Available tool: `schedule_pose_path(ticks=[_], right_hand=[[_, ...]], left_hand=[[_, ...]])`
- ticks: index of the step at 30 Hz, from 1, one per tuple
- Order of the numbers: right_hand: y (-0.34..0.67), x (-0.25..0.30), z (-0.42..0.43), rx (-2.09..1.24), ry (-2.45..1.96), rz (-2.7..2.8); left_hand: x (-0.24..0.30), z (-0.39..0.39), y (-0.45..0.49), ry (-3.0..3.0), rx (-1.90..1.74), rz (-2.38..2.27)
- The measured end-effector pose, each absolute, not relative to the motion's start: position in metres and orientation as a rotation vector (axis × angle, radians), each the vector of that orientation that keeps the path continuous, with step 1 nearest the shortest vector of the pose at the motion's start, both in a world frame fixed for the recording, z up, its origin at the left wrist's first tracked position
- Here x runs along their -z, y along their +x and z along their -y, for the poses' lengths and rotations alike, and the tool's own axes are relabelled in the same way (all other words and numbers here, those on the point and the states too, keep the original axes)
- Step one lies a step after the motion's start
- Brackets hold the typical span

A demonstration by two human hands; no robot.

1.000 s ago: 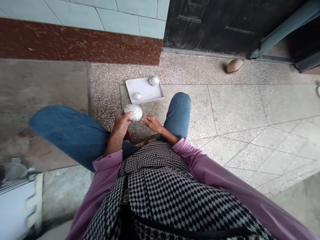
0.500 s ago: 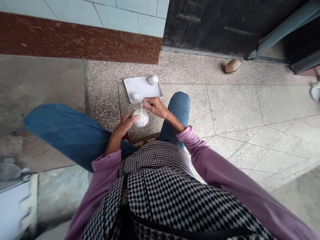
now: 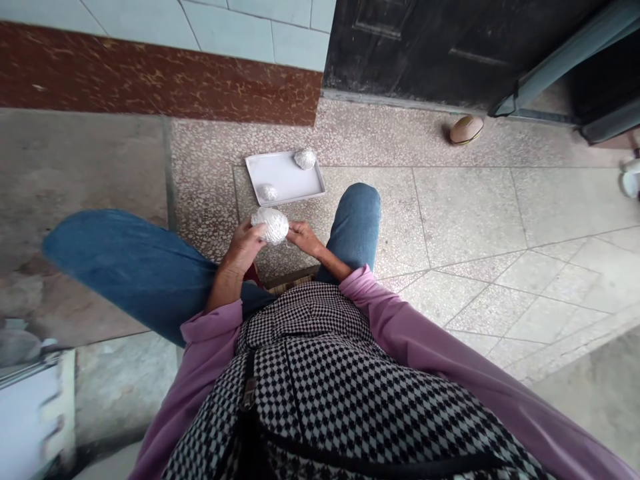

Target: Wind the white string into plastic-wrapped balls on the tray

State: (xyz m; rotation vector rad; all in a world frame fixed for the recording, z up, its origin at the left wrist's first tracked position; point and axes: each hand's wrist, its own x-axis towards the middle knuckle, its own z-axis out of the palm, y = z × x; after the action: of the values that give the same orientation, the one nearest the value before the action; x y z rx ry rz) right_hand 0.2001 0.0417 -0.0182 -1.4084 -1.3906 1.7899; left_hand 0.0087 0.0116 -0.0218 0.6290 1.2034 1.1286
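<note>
A ball of shiny white yarn (image 3: 271, 225) is held up between my knees. My left hand (image 3: 244, 247) wraps around its left side, the thumb across the near face. At the ball's right edge is my right hand (image 3: 306, 239), its fingers pinched together on the yarn; the strand itself is hardly visible at this spot. Just beyond my hands a shallow white tray (image 3: 287, 179) lies on the floor. It bears a larger white ball (image 3: 305, 159) at its far right corner and a smaller white ball (image 3: 269, 193) near its front left.
My blue-jeaned knees stand on either side. A tan rounded object with a dark band (image 3: 466, 130) lies on the speckled floor (image 3: 465, 207) near the black door (image 3: 410, 53). A tiled wall with a red-brown base (image 3: 160, 80) rises ahead. White items (image 3: 35, 413) are at lower left.
My right hand has moved from above the ball down to its right side. The ball has turned and shifted slightly up and left, with my left hand still around it.
</note>
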Motion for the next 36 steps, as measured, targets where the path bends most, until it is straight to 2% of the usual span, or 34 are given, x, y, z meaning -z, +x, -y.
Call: schedule_pose_path(ticks=[8,15,17,23,27,36], right_hand=[[0.207,-0.017,-0.002,-1.745,-1.350,1.740],[0.223,-0.040,0.010,-1.734,-1.202,1.901],[0.233,-0.045,0.001,-1.691,-1.174,1.915],[0.252,-0.049,-0.057,-1.511,-1.239,1.844],[0.241,-0.033,-0.072,-1.629,-1.260,1.743],[0.222,-0.004,-0.048,-1.941,-1.288,1.223]], left_hand=[[0.027,-0.017,-0.005,0.699,-1.217,-1.588],[0.023,-0.026,-0.017,1.027,-1.016,-2.007],[0.018,-0.025,-0.013,1.095,-0.939,-1.943],[0.002,-0.007,-0.004,1.123,-0.713,-1.340],[0.003,0.002,-0.004,0.920,-0.676,-1.261],[0.005,0.005,-0.003,0.730,-0.775,-1.094]])
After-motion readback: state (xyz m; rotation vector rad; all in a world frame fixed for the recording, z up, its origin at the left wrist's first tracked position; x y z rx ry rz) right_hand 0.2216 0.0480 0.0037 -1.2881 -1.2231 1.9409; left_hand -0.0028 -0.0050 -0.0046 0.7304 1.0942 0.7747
